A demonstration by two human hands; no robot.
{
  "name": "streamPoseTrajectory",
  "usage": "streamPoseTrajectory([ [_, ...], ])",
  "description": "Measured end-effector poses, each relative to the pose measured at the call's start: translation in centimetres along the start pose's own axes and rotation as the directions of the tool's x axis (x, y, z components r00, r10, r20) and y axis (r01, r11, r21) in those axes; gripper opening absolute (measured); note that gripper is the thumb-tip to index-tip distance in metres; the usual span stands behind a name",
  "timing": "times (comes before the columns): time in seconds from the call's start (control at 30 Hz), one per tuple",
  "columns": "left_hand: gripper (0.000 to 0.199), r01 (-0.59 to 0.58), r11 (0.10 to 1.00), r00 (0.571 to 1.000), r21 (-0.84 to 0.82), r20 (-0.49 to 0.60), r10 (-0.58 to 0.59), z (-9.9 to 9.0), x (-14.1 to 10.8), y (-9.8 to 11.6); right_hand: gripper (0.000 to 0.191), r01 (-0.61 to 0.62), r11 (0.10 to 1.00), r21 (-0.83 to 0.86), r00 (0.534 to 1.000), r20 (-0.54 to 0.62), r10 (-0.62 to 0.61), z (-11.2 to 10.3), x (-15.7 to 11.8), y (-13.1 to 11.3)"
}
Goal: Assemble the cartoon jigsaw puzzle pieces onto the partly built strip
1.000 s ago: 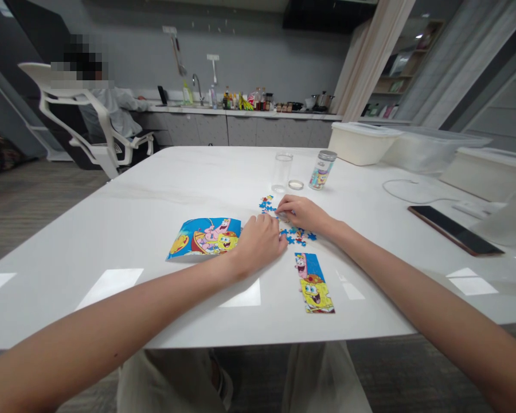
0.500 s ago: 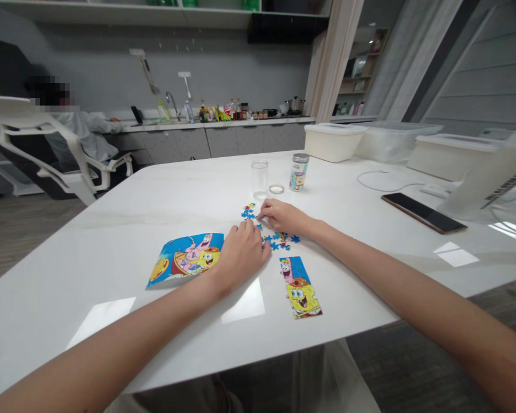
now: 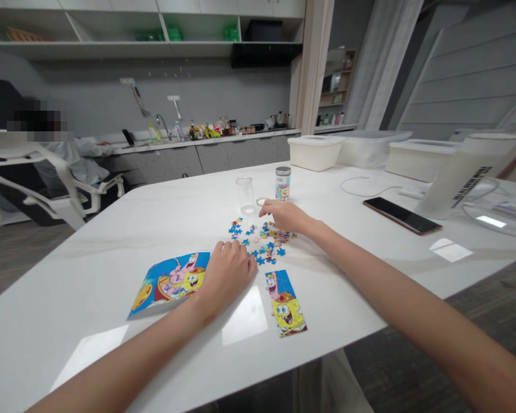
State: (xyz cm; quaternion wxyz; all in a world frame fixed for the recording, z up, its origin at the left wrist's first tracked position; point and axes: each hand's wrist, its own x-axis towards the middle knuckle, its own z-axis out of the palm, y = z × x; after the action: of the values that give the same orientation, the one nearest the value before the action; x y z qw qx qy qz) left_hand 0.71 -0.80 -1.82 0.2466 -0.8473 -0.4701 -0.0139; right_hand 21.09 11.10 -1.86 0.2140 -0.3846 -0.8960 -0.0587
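Palm down on the table, my left hand (image 3: 229,269) has its fingers curled under, beside the loose jigsaw pieces (image 3: 264,252); whatever they may hold is hidden. Just above the far side of these pieces is my right hand (image 3: 286,214), fingers bent and apart, with nothing visible in them. A cartoon picture sheet (image 3: 169,281) with a bent-up edge lies left of my left hand, partly covered by it. Nearer the front edge lies a joined strip of jigsaw (image 3: 287,307) showing a yellow and a pink figure. The pieces are mostly blue, some multicoloured.
Behind the pieces stand a clear jar (image 3: 245,195), a round lid (image 3: 262,202) and a printed jar with a metal lid (image 3: 282,183). To the right are a phone (image 3: 402,215), a cable (image 3: 348,186), a whitish jug (image 3: 460,178) and plastic boxes (image 3: 316,154). A person (image 3: 75,163) sits at the far left.
My right hand has lifted off the pieces and opened somewhat, uncovering more of them. My left hand stays beside the pieces. The whole view has shifted and tilted upward.
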Motion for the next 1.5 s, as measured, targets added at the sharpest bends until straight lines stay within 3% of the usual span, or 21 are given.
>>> streamPoseTrajectory([
  [0.13,0.039,-0.017,0.999,0.998,0.047,-0.051,0.019,-0.3,-0.1,-0.1,0.040,-0.094,0.994,-0.047,0.986,0.135,0.100,-1.7,-0.8,2.4],
  [0.33,0.036,-0.097,0.993,0.994,0.066,-0.051,0.100,-1.1,-0.6,0.4,0.030,-0.188,0.982,0.010,0.917,0.361,0.172,-3.4,-1.8,3.9],
  [0.4,0.035,-0.119,0.992,0.993,0.040,-0.006,0.120,-1.2,-0.9,0.8,0.027,-0.197,0.980,0.009,0.892,0.417,0.175,-3.9,-1.9,3.4],
  [0.5,0.034,-0.122,0.992,0.977,-0.039,0.171,0.127,-1.5,-1.3,1.2,0.024,-0.216,0.976,0.003,0.828,0.530,0.182,-4.6,-1.6,1.9],
  [0.6,0.033,-0.069,0.994,0.946,-0.088,0.312,0.094,-2.0,-1.7,1.4,0.027,-0.252,0.966,-0.062,0.777,0.581,0.241,-5.3,-1.4,0.4],
  [0.8,0.036,-0.002,0.993,0.896,-0.122,0.440,0.056,-2.7,-2.9,2.2,0.025,-0.300,0.944,-0.135,0.705,0.635,0.315,-6.2,-1.5,-0.4],
  [0.97,0.035,0.009,0.986,0.878,-0.164,0.474,0.070,-3.1,-3.0,2.3,0.026,-0.313,0.931,-0.191,0.662,0.659,0.357,-6.4,-1.5,-0.4],
  [1.1,0.036,0.033,0.981,0.872,-0.189,0.486,0.064,-3.4,-2.5,2.0,0.026,-0.345,0.900,-0.265,0.598,0.677,0.429,-6.5,-1.4,-0.3],
  [1.17,0.035,0.034,0.981,0.870,-0.193,0.489,0.066,-3.5,-2.4,2.0,0.025,-0.364,0.892,-0.270,0.610,0.655,0.447,-6.3,-1.4,-0.1],
  [1.23,0.034,0.031,0.980,0.868,-0.197,0.492,0.071,-3.6,-2.4,2.0,0.022,-0.349,0.912,-0.217,0.671,0.621,0.405,-5.9,-1.5,0.2],
  [1.37,0.033,0.036,0.980,0.865,-0.198,0.496,0.069,-3.7,-2.3,2.1,0.014,-0.200,0.974,0.109,0.823,0.559,0.106,-5.1,-1.5,0.0],
  [1.43,0.034,0.034,0.979,0.869,-0.200,0.489,0.069,-3.7,-2.4,2.1,0.021,-0.148,0.951,0.272,0.819,0.572,-0.036,-4.9,-1.4,-0.6],
  [1.5,0.034,0.032,0.979,0.877,-0.201,0.475,0.069,-3.6,-2.4,2.1,0.029,-0.159,0.920,0.358,0.769,0.629,-0.112,-4.7,-1.3,-1.2],
])
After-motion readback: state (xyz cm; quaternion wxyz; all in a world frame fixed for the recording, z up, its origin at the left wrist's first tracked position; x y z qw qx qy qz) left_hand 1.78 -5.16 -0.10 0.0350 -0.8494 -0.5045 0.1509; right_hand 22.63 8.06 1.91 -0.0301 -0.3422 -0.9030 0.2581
